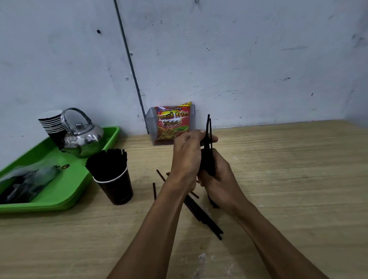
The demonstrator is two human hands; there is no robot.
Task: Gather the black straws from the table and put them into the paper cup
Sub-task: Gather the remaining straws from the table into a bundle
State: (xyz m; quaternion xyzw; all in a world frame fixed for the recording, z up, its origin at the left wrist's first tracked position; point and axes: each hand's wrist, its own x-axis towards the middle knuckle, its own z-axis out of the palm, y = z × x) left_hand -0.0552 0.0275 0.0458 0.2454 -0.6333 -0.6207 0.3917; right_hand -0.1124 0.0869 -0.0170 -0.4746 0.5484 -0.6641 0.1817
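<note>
1. The right hand [219, 180] grasps a bunch of black straws [208, 159], standing up above the middle of the table [284, 177]
2. The left hand [187, 158] pinches the same bunch higher up
3. More loose straws [204, 218] lie on the table under the hands
4. The paper cup [115, 183], already full of straws, stands near the left edge, just beside a green tray [76, 185]

Dim, cool, even light w/ soft shadows under the forearms on the bench [284, 177]. Kettle [83, 136] shows bright glare spots. Wide-angle bending at edges; wall pipe [126, 49] leans. Slight softness overall, esp. lower corners.
</note>
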